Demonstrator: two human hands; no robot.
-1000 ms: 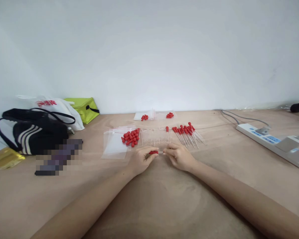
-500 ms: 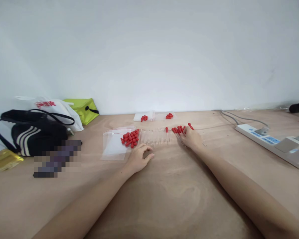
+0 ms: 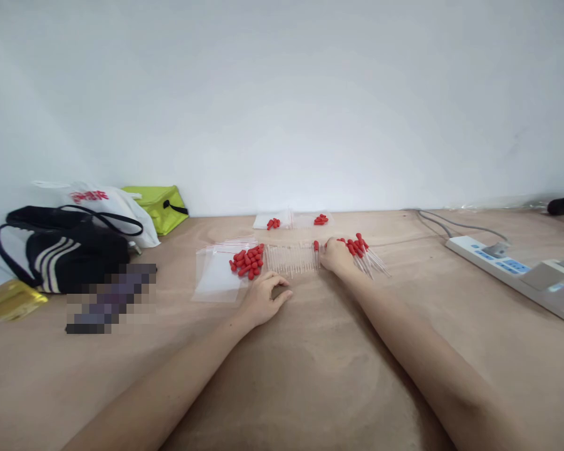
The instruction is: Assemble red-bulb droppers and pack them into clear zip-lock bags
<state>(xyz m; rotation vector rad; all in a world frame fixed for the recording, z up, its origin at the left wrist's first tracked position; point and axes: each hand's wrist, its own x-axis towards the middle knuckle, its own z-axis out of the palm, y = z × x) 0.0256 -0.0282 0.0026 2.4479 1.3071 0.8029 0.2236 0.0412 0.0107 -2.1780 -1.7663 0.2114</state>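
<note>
My left hand (image 3: 264,297) rests on the table with thumb and fingers apart, holding nothing. Just beyond it lies a pile of red rubber dropper bulbs (image 3: 247,260), partly on clear zip bags (image 3: 216,275). A row of thin clear dropper tubes (image 3: 291,259) spreads between my hands. One dropper with a red bulb (image 3: 316,246) lies at the right end of that row. Beside it, my right hand (image 3: 338,257) has its fingers curled together; whatever they grip is hidden behind the hand. Several red-bulbed droppers (image 3: 360,247) are fanned out to its right.
Two small bags with red bulbs (image 3: 273,223) lie near the wall. At left are a black bag (image 3: 75,257), a white plastic bag (image 3: 138,222), a lime-green bag (image 3: 157,210) and a blurred dark object (image 3: 113,300). A power strip (image 3: 512,268) with cables stands right.
My right hand has shifted left, from the right part of the dropper group to its left end, uncovering the droppers on the right. My left hand stays in place.
</note>
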